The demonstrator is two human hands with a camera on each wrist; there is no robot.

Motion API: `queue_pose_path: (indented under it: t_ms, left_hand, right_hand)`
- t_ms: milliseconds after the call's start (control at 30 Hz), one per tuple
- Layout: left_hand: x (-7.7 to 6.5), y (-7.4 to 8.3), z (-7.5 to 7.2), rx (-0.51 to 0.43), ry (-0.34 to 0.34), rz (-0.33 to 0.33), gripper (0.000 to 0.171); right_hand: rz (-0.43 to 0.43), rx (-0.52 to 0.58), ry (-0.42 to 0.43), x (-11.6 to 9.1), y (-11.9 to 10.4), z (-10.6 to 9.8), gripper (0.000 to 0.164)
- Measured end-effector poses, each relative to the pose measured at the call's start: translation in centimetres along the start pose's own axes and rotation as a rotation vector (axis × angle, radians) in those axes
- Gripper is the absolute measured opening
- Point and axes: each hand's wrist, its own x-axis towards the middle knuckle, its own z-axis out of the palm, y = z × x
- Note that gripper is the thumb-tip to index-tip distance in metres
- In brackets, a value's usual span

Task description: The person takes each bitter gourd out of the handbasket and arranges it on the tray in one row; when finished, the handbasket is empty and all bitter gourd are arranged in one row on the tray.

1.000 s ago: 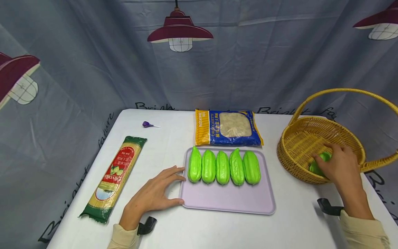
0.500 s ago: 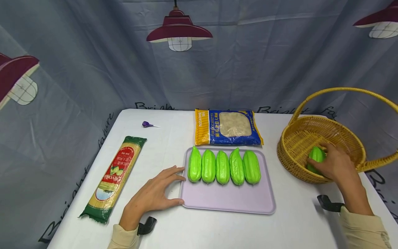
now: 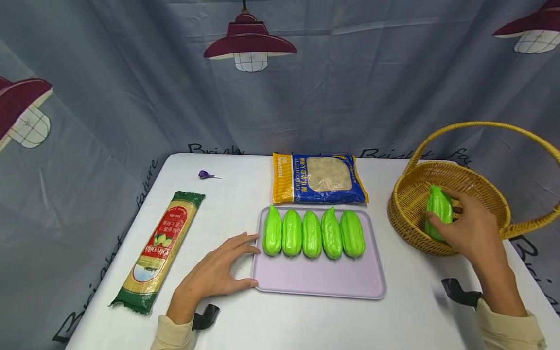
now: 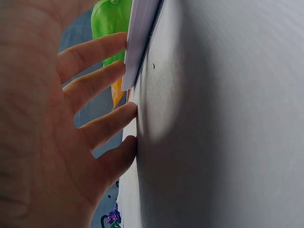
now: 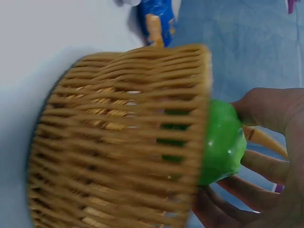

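Observation:
At the wicker basket point(image 3: 404, 226) on the right, my right hand point(image 3: 470, 223) grips a green ribbed gourd point(image 3: 439, 210) between thumb and fingers. The gourd is raised at the basket's near side, its stem end up. In the right wrist view the gourd point(image 5: 223, 142) shows past the basket rim point(image 5: 204, 85), part of it behind the weave. My left hand point(image 3: 218, 270) lies spread at the left edge of a pale purple tray point(image 3: 319, 279), fingertips touching it. Several similar gourds point(image 3: 312, 234) lie in a row along the tray's far half.
A blue and yellow pasta bag point(image 3: 321, 179) lies right behind the tray. On the left are a long spaghetti pack point(image 3: 159, 250) and a purple-wrapped lollipop point(image 3: 207, 174). The basket's tall handle point(image 3: 490, 124) arches over its opening. A grey printed curtain point(image 3: 332, 97) hangs behind the white table.
My right hand has lifted the gourd from the basket's bottom and moved it slightly left, tipping it more upright. My left hand and the tray gourds stay where they were.

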Motion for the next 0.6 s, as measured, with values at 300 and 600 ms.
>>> queue_pose_path:
  t_ms: [300,600]
  left_hand:
    - [0.0,0.0,0.0,-0.001,0.005,0.005,0.064]
    - [0.0,-0.1,0.1,0.012,0.011,0.005,0.064]
  right_hand:
    - [-0.056,0.065,0.073,-1.0,-2.7,-0.6,0.076]
    - [-0.117,0.097,0.071,-2.1,-4.6,0.5,0.073]
